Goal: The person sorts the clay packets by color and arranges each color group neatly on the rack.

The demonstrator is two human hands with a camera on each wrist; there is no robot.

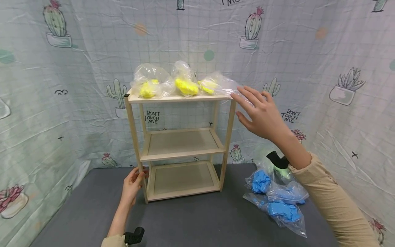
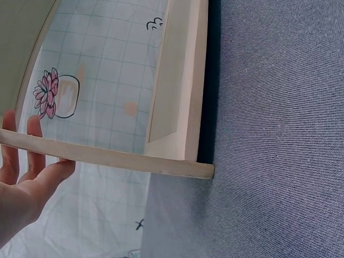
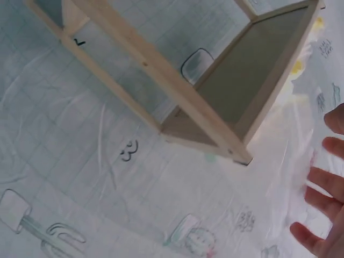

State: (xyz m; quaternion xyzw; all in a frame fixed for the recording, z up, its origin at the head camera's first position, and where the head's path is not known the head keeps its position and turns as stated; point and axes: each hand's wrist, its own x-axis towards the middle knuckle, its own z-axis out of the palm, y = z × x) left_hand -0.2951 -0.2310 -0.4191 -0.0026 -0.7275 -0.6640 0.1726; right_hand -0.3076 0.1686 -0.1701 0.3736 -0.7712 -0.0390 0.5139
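A small wooden shelf (image 1: pixel 182 156) with three tiers stands on the dark table. My left hand (image 1: pixel 132 185) grips its front left post low down, the thumb on one side and fingers on the other; the left wrist view shows this hand (image 2: pixel 32 183) around the post (image 2: pixel 107 155). Along the top tier sit three clear plastic bags, each with something bright yellow inside: a left bag (image 1: pixel 149 88), a middle bag (image 1: pixel 186 86) and a right bag (image 1: pixel 208 86). My right hand (image 1: pixel 260 111), fingers extended and spread, is at the loose end of the right bag.
On the table to the right lie several clear bags with blue contents (image 1: pixel 284 211), and a bag with pale green contents (image 1: pixel 282 173) partly behind my right forearm. The middle tier (image 1: pixel 182 142) and bottom tier (image 1: pixel 185 176) sit below. A cactus-print curtain (image 1: pixel 98 44) hangs behind.
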